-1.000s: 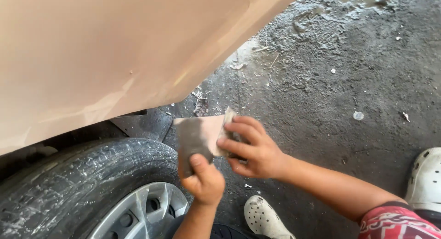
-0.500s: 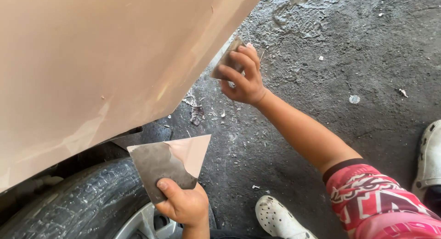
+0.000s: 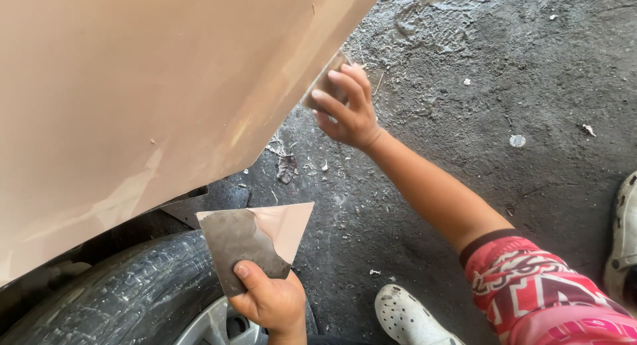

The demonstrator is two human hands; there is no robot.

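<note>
1. Rough, dark concrete floor (image 3: pixel 504 66) fills the background, gritty and strewn with pale flecks and bits of debris.
2. Nearest the camera, the left hand (image 3: pixel 269 298) is closed in a firm grip on the lower corner of a flat metal plate (image 3: pixel 249 242), thumb pressed across its face.
3. The plate is dull grey with a patch of tan filler (image 3: pixel 285 225) smeared over its right, pointed end. It tilts up, just in front of the tyre.
4. Tyre (image 3: pixel 126 298) sits at bottom left, tread worn and dusty, with a sliver of silver wheel (image 3: pixel 212 325) showing beside the left wrist.
5. A white clog (image 3: pixel 411 318) rests on the floor at the bottom, just right of the left hand. Another pale shoe (image 3: pixel 624 239) peeks in at the right edge.
6. The right arm stretches out from a red patterned sleeve (image 3: pixel 551 292), well apart from the left hand.
7. Farther out, the right hand (image 3: pixel 348 109) is curled around a small scraper (image 3: pixel 326 83), fingers over its back, pressing it against the lower edge of the panel.
8. The panel (image 3: pixel 146 86), a tan car body, covers the whole upper left, smooth with lighter patches near its lower edge, above the tyre.
</note>
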